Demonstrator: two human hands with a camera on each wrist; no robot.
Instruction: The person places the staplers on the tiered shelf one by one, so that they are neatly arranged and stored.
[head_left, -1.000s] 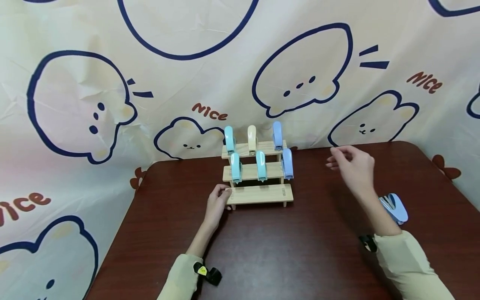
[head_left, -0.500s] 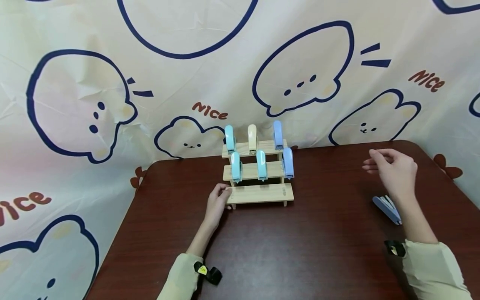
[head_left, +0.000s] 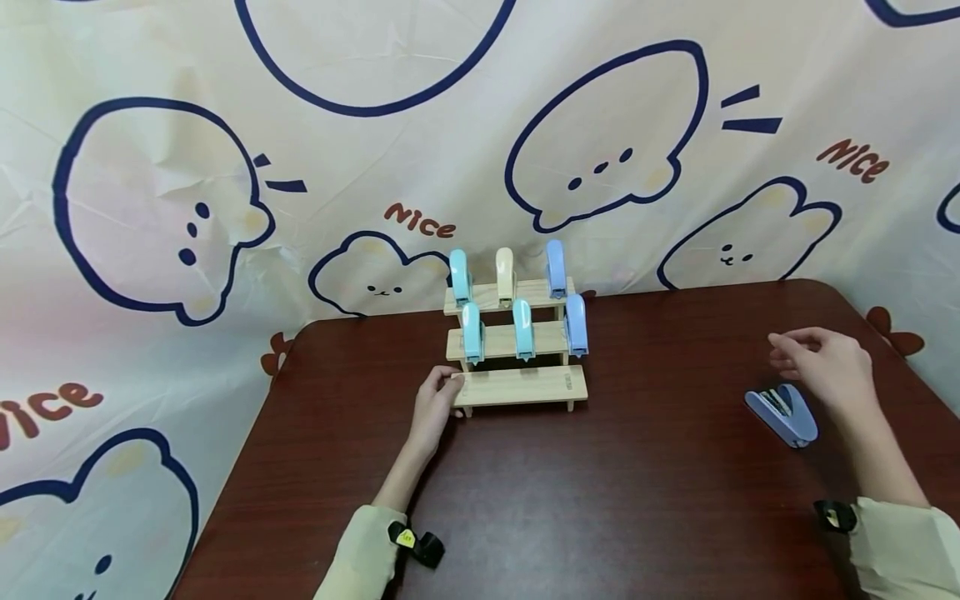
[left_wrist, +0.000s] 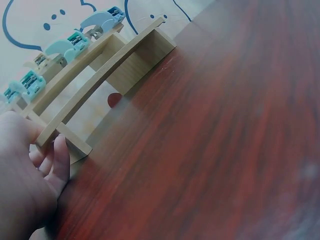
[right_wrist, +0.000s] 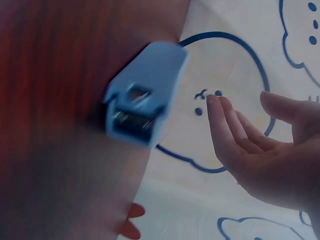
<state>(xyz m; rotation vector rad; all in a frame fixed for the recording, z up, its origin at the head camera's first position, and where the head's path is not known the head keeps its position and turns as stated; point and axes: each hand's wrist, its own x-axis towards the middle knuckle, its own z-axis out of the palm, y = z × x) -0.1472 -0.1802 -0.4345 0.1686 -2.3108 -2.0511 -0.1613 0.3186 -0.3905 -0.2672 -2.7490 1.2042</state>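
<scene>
A three-tier wooden display rack (head_left: pixel 517 386) stands near the back of the table. My left hand (head_left: pixel 435 406) pinches the left end of its lowest shelf, thumb on top and fingers below, as the left wrist view also shows. Small staplers stand on the upper two shelves: a cream stapler (head_left: pixel 505 275), teal ones (head_left: pixel 472 333) and blue ones (head_left: pixel 575 325). One more blue stapler (head_left: pixel 783 414) lies on its side on the table at the right. Just beyond and right of it hovers my right hand (head_left: pixel 832 371), fingers loosely bent, holding nothing and apart from the stapler (right_wrist: pixel 145 92).
The dark red-brown wooden table (head_left: pixel 600 500) runs back to a cartoon-printed cloth (head_left: pixel 420 167) hanging behind it. Black wrist cameras (head_left: pixel 416 546) are strapped at both sleeves. The rack's lowest shelf bears no stapler.
My right hand has moved to the right and toward me, passing over the blue stapler on the table, which shows fully now. My left hand stays on the rack.
</scene>
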